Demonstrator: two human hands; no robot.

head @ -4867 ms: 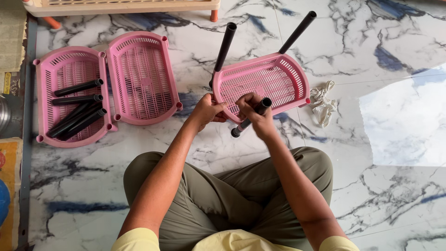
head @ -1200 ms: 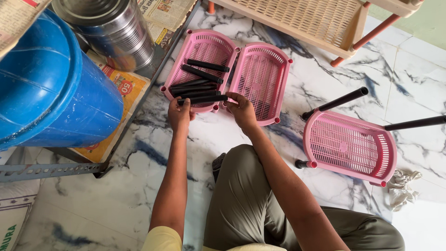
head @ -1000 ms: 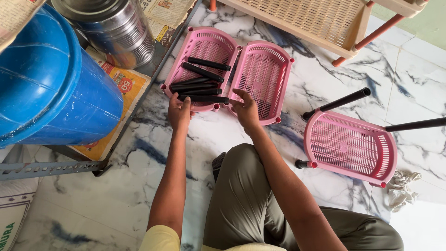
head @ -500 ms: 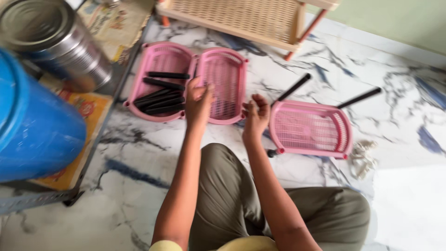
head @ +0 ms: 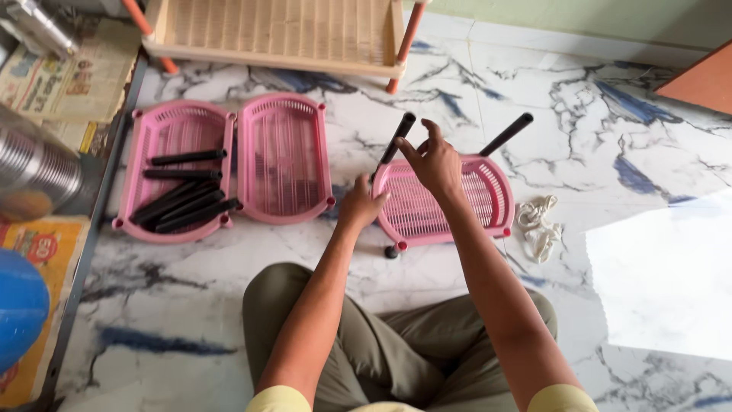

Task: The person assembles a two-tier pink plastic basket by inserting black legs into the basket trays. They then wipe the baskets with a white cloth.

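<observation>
A pink slotted tray (head: 488, 200) lies on the marble floor in front of my knees. Two black poles stand up from its far corners, one on the left (head: 399, 134) and one on the right (head: 506, 134), and a short black stub (head: 391, 251) shows at its near left corner. My left hand (head: 358, 206) grips the tray's left rim, thumb on top. My right hand (head: 431, 160) hovers over the tray beside the left pole, fingers spread and holding nothing. Further left, a second pink tray (head: 169, 126) holds several loose black poles (head: 187, 206), and a third (head: 284, 156) has nothing in it.
A beige slatted rack (head: 282, 30) with orange legs stands at the back. A white cord bundle (head: 537, 225) lies right of the tray. At the far left are a steel container (head: 30, 172), a blue drum (head: 19, 305) and newspaper (head: 72, 76).
Both hands have moved from the two left trays over to the tray with the poles. The view has swung right, so the blue drum is nearly out of frame.
</observation>
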